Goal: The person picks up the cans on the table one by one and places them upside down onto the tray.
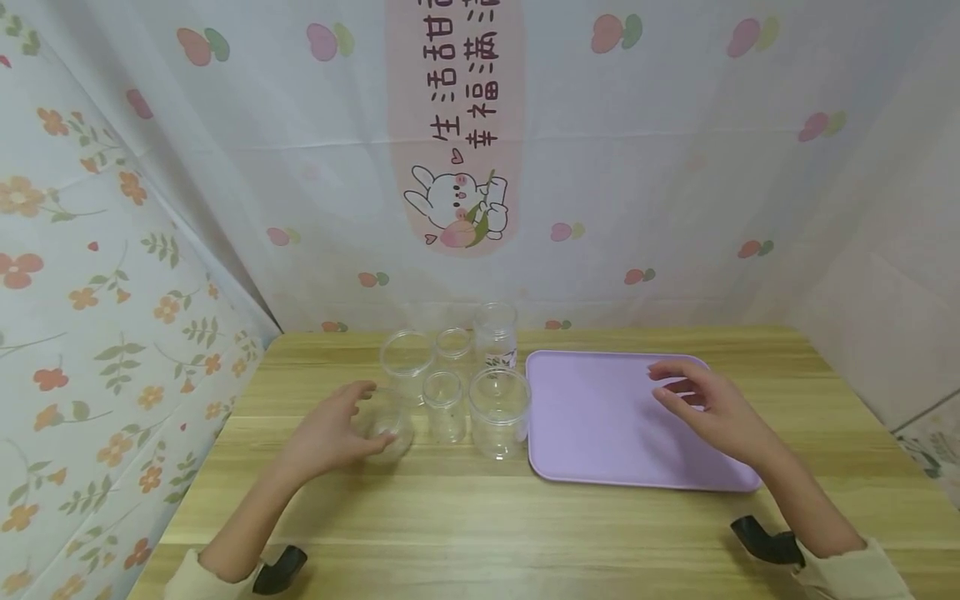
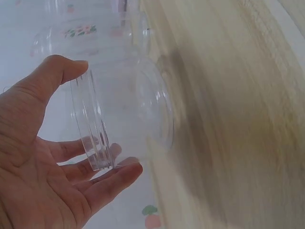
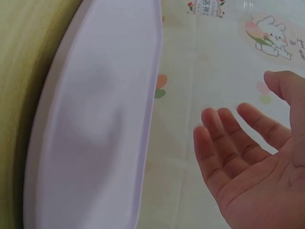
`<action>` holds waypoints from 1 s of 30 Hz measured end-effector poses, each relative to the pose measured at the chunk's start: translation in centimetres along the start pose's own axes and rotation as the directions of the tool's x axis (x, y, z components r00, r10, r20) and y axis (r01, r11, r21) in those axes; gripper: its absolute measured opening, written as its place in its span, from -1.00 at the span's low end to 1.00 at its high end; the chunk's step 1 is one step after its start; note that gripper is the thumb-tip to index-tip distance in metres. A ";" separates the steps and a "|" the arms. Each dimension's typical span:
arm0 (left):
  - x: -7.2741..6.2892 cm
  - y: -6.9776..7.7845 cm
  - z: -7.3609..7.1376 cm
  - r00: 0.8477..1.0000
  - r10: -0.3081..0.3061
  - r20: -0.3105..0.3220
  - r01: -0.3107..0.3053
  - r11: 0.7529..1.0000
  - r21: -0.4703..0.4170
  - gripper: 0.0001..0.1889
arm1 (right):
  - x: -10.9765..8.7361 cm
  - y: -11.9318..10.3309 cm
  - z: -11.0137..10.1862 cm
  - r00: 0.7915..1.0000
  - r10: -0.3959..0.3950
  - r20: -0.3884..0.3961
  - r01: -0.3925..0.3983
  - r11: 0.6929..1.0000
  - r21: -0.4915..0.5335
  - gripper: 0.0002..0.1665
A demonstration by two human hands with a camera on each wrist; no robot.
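Note:
At the left of a cluster of clear jars, my left hand [image 1: 330, 435] holds a clear, wide plastic jar [image 1: 393, 425] by its rim. In the left wrist view the thumb lies at one side of this jar [image 2: 128, 105] and the fingers curve round the opposite side; some show through its wall. My right hand [image 1: 712, 408] hovers over the right part of a lilac tray [image 1: 592, 417], its fingers loosely bent with nothing between them. The right wrist view shows that palm and the tray [image 3: 105, 119] beside it.
Beside the held jar stand several clear jars: a small one [image 1: 446, 417], a wide one [image 1: 500, 429], and others [image 1: 407, 371] behind. A tall stack [image 1: 497, 333] with a printed label is at the back. A patterned cloth [image 1: 637, 167] hangs behind the wooden table [image 1: 450, 533].

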State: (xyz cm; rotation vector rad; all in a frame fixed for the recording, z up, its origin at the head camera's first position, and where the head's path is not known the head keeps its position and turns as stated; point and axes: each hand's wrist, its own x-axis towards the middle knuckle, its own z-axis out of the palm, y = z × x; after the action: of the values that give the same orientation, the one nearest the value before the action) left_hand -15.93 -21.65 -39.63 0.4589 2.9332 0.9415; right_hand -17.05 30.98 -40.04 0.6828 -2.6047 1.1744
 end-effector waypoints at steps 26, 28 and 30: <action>-2.3 -2.1 -4.3 0.997 -0.063 -0.033 0.055 0.977 -0.208 -0.16 | 0.0 0.5 0.3 1.000 0.031 0.003 -0.031 0.996 0.083 -0.66; -2.5 -2.1 -4.5 0.997 -0.071 -0.041 0.060 0.974 -0.220 -0.17 | 0.0 0.5 0.3 1.000 0.026 0.004 -0.026 0.996 0.088 -0.66; -2.5 -2.1 -4.8 0.996 -0.079 -0.045 0.066 0.970 -0.235 -0.18 | 0.1 0.5 0.2 1.000 0.024 0.004 -0.025 0.995 0.094 -0.66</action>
State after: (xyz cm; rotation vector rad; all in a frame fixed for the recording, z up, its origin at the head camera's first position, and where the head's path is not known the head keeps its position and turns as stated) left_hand -14.66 -26.70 -37.09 0.3176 2.8125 1.2869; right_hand -17.37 31.09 -40.47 0.6725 -2.5809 1.3116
